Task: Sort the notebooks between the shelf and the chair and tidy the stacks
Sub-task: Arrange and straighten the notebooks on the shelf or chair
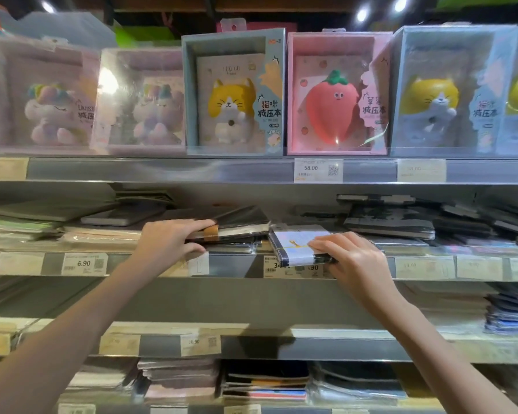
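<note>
On the middle shelf (162,265), my left hand (169,239) grips the left end of a dark wrapped notebook (240,224), fingers on top and thumb under it, lifting its near edge off a low stack of dark notebooks. My right hand (352,258) holds a dark notebook with a pale blue paper band (295,245) at the shelf's front edge, fingers on top and thumb on its near side. The two notebooks lie side by side, almost touching.
Boxed squishy-toy notebooks, among them a cat box (234,94) and a strawberry box (337,94), fill the top shelf. Pale notebook stacks (27,228) lie to the left, dark stacks (392,222) to the right. Lower shelves hold more stacks (263,380). Price tags (84,263) line the shelf edges.
</note>
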Demonstrator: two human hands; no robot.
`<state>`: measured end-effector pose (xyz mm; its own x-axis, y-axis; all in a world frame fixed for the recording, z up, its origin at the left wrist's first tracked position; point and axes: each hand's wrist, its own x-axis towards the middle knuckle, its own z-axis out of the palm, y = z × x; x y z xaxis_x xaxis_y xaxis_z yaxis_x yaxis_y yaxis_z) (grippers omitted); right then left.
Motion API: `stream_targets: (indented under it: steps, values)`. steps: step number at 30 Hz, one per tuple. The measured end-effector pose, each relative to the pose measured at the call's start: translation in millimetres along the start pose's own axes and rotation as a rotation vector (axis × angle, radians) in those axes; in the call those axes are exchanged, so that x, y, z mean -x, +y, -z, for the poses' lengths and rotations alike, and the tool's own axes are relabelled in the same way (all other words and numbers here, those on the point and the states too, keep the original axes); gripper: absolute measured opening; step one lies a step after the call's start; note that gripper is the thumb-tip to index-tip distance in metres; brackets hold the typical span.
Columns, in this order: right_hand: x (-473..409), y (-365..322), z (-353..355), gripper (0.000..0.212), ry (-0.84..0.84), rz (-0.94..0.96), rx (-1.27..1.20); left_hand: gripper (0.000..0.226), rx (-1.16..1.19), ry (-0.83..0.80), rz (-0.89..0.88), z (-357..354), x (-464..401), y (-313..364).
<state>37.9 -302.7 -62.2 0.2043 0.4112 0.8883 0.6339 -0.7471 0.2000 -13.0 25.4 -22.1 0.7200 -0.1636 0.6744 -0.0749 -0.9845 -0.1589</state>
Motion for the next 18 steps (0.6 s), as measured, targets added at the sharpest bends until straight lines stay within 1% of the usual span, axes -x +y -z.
stream_targets:
  steps: [4, 6, 12, 15, 18]
  values:
    - [10.1, -12.4, 16.1, 0.039, 0.049, 0.029, 0.072, 0.06, -0.006, 0.175, -0.094, 11.2, 18.7, 10.2]
    - [13.9, -18.0, 24.6, 0.038, 0.067, 0.045, 0.097, 0.056, 0.006, 0.226, -0.129, 16.7, 27.8, 12.2]
    - [23.0, -43.1, 59.9, 0.029, 0.075, 0.07, 0.139, 0.047, 0.016, 0.306, -0.216, 36.6, 48.6, 19.4]
    - [34.7, -55.6, 78.8, 0.024, 0.036, 0.08, 0.133, 0.045, 0.023, 0.324, -0.248, 46.6, 61.2, 25.6]
    - [48.0, -67.5, 93.2, 0.026, 0.004, 0.081, 0.129, 0.046, 0.027, 0.361, -0.248, 55.2, 76.9, 33.7]
